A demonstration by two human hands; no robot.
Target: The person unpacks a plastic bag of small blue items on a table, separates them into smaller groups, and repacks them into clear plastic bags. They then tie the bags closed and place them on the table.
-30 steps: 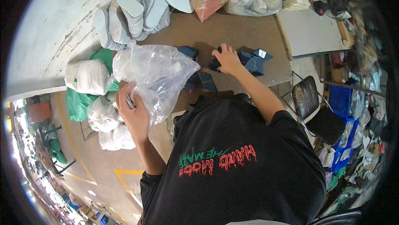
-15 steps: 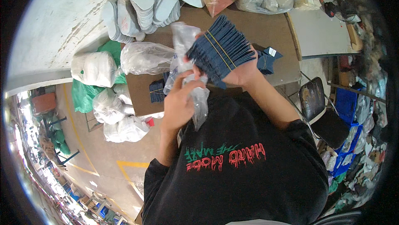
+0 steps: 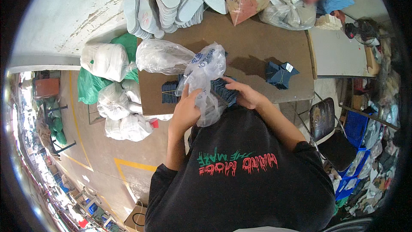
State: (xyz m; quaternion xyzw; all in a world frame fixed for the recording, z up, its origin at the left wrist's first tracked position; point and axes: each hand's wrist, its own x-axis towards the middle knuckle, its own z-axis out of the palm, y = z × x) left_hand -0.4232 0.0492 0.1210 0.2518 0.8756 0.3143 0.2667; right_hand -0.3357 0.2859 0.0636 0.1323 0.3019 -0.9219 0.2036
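My left hand [image 3: 185, 111] grips a clear plastic bag [image 3: 205, 74] at the near edge of a brown table [image 3: 266, 47]. My right hand [image 3: 245, 95] holds a stack of dark blue flat pieces [image 3: 224, 91], pressed against the bag's mouth; how far the stack is inside the bag is hidden by the crinkled plastic. Another small bundle of dark blue pieces [image 3: 170, 92] lies on the table just left of my left hand. A second clear bag [image 3: 162, 56] lies beyond it.
A few dark blue pieces [image 3: 280, 74] sit at the table's right. White shoe insoles [image 3: 171, 0] are piled at the far edge, with filled plastic bags [image 3: 283, 4] beside them. White and green sacks [image 3: 112, 90] stand on the floor at left. A dark chair [image 3: 322, 120] is at right.
One second ago my right hand reached across the table and my left held the bag. It lifted a fanned blue stack, which is now lowered against the bag at the table edge.
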